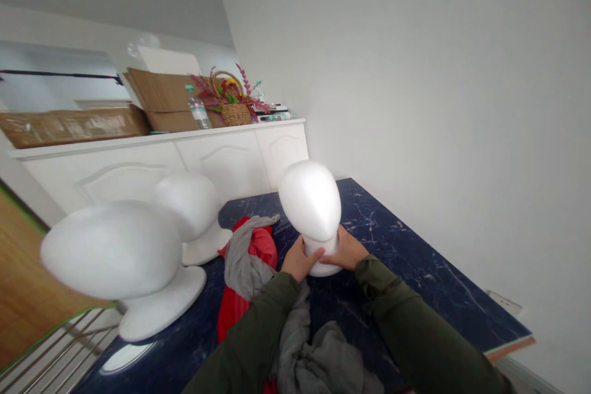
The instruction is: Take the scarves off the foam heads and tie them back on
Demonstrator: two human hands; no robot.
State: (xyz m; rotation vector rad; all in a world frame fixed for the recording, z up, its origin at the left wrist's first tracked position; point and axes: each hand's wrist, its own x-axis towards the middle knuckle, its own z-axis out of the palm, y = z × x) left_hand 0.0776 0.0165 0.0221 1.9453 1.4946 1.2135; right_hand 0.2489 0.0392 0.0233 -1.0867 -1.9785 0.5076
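Observation:
A white foam mannequin head point(311, 197) stands upright on the dark blue marbled table point(415, 271). My left hand point(298, 258) wraps the left side of its neck and my right hand point(345, 250) wraps the right side, fingers curled round the base. Both sleeves are dark green. A grey scarf point(244, 258) lies over a red cloth point(261, 246) just left of my left hand. More grey fabric point(323, 357) is bunched between my forearms.
Two more white foam heads point(115, 252) point(191, 206) stand at the table's left. Behind is a white cabinet point(184, 160) bearing cardboard boxes point(161, 95), a water bottle point(198, 109) and a flower basket point(233, 104). A white wall runs along the right.

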